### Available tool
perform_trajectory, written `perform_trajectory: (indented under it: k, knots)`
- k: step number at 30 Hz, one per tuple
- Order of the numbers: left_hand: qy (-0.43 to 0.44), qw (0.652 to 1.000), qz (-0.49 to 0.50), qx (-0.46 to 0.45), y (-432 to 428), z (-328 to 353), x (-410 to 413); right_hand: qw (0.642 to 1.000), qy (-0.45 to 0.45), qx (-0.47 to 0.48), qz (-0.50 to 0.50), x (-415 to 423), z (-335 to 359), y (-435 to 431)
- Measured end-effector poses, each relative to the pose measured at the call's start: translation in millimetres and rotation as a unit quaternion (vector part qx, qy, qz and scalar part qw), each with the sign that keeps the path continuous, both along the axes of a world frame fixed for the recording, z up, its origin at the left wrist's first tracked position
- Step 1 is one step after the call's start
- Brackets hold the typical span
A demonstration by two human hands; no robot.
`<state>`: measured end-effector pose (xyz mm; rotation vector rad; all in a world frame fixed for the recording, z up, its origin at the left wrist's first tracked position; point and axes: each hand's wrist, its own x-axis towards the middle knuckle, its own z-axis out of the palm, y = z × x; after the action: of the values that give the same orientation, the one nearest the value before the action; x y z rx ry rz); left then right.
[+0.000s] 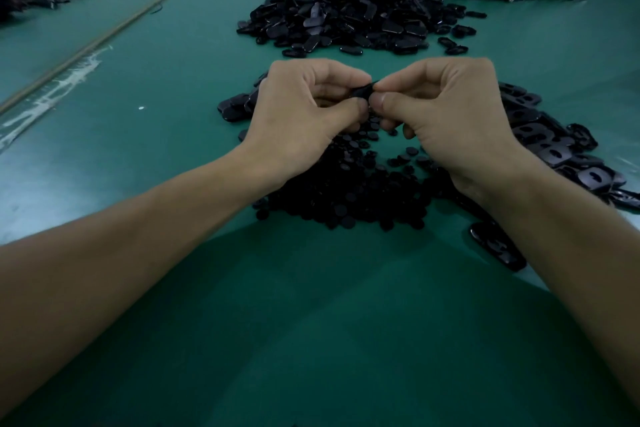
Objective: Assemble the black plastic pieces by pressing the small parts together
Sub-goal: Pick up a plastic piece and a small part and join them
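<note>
table [311, 322]: green, lay under everything
discs [346, 194]: small round black heap, sat under the wrists
left hand [301, 114]: fingers curled, pinched piece
right hand [446, 118]: fingers curled, pinched same piece
piece [362, 92]: black, held between both hands above discs
shells [554, 149]: holed, lay heaped just right of right hand
far heap [346, 17]: black parts, sat beyond hands

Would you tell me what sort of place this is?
Likely a factory hand-assembly bench: a green mat holds a heap of black shells and a pile of small discs; left hand and right hand pinch one piece.
</note>
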<state>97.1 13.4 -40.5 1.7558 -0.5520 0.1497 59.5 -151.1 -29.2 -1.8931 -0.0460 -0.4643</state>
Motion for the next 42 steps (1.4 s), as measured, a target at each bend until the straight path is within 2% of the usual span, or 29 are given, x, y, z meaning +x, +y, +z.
perform_trajectory:
  k: [5,11,19,26,31,38,42]
  knots:
    - [0.016,1.000,0.005,-0.010,-0.4,-0.4,0.7,0.988,-0.056,-0.138,-0.042,-6.5,0.6,8.7]
    - [0.078,0.994,-0.004,-0.074,0.3,0.2,3.6,0.966,-0.088,-0.240,-0.034,-11.3,0.6,15.8]
    - [0.071,0.996,-0.020,-0.056,4.3,-0.2,7.6,0.977,-0.072,-0.203,-0.007,-7.6,0.4,4.2]
    - [0.071,0.995,-0.062,-0.036,6.0,-1.8,8.4,0.996,-0.006,-0.079,0.046,-1.5,0.4,-6.6]
    - [0.104,0.991,-0.055,-0.067,5.2,-2.1,9.2,0.997,0.020,-0.014,0.071,-0.5,2.4,-10.0]
    - [0.128,0.986,-0.066,-0.081,4.2,-1.0,7.2,0.997,0.023,-0.040,0.062,-0.9,2.3,-10.8]
    - [0.109,0.990,-0.061,-0.063,5.2,0.4,6.5,0.994,0.015,-0.099,0.044,-0.3,2.2,-10.9]
